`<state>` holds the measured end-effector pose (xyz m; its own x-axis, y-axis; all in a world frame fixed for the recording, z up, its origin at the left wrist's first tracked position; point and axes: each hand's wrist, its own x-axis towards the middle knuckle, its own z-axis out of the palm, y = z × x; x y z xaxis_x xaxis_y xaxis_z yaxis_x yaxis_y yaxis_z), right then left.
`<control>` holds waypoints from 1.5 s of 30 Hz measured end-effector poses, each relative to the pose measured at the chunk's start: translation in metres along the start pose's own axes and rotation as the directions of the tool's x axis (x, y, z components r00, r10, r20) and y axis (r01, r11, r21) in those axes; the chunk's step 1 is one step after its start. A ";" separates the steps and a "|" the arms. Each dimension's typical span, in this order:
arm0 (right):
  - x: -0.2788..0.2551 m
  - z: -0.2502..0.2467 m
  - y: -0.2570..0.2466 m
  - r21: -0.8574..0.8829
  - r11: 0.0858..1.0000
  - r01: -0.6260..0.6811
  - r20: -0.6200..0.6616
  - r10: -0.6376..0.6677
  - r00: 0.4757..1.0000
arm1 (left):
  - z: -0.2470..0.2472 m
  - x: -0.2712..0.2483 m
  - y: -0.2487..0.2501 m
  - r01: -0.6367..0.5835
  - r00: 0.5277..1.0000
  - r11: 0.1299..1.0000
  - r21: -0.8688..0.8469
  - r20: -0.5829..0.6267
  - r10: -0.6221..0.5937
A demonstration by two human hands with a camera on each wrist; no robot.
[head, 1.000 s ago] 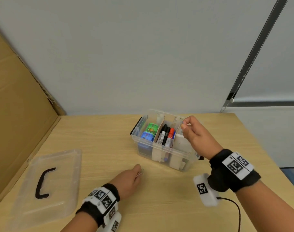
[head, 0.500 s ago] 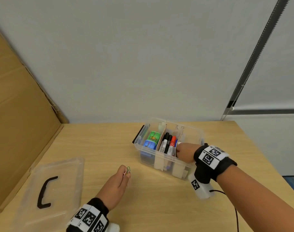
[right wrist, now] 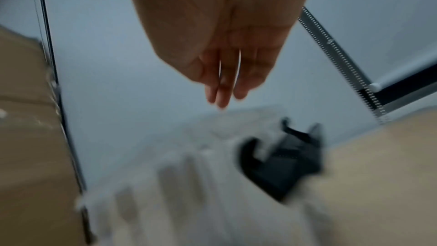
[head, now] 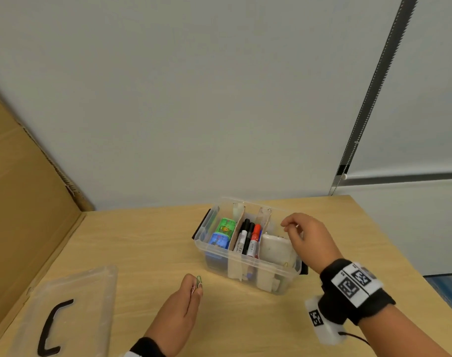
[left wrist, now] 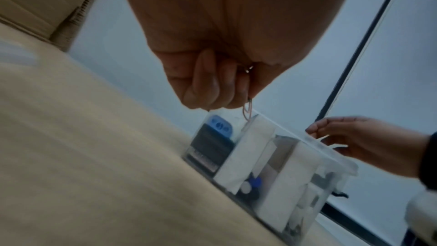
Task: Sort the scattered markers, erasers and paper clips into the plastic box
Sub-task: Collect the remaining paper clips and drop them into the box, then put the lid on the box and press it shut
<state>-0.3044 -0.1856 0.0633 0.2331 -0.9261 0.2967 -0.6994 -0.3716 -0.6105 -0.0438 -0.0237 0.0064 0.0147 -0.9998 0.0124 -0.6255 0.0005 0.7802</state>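
Clips in hand, short of the box

Our left hand (head: pixel 179 309) pinches paper clips (head: pixel 198 281) before the plastic box (head: pixel 248 264)'s front wall, tips up; right hand (head: pixel 308 237) hovers relaxed, empty, over its right compartment.

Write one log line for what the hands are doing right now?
left hand: pinches paper clips above table | right hand: empty, over plastic box | markers: middle compartment

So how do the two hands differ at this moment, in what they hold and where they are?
The left hand pinches paper clips at its fingertips; the right hand holds nothing visible, fingers relaxed. The left hand hovers over the table in front of the plastic box; the right hand is above the box's right compartment. Both wear black wristbands.
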 end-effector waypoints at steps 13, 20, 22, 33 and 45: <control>-0.026 0.036 0.058 0.119 0.992 0.043 0.033 -0.047 0.998 | 0.060 0.098 0.140 -0.153 0.987 0.762 0.629 0.141 0.082; -0.028 0.038 0.059 0.106 0.994 0.035 0.030 -0.038 0.999 | 0.084 0.148 0.170 -0.224 0.867 0.563 0.796 0.427 -0.258; -0.028 0.040 0.059 0.114 0.993 0.029 0.037 -0.033 0.999 | 0.091 0.155 0.159 -0.211 0.820 0.580 0.787 0.465 -0.334; -0.027 0.037 0.061 0.076 0.997 0.036 0.065 -0.041 0.997 | 0.081 0.154 0.176 -0.161 0.811 0.614 0.773 0.458 -0.364; -0.030 0.010 0.014 -0.261 0.964 -0.055 0.122 0.090 0.988 | -0.005 0.053 0.092 -0.068 0.976 0.930 0.361 -0.171 0.138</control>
<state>-0.3150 -0.1633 0.0385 0.2501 -0.9568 0.1485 -0.8635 -0.2898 -0.4127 -0.0964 -0.0764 0.0817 0.0616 -0.9721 0.2264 -0.8647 0.0613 0.4986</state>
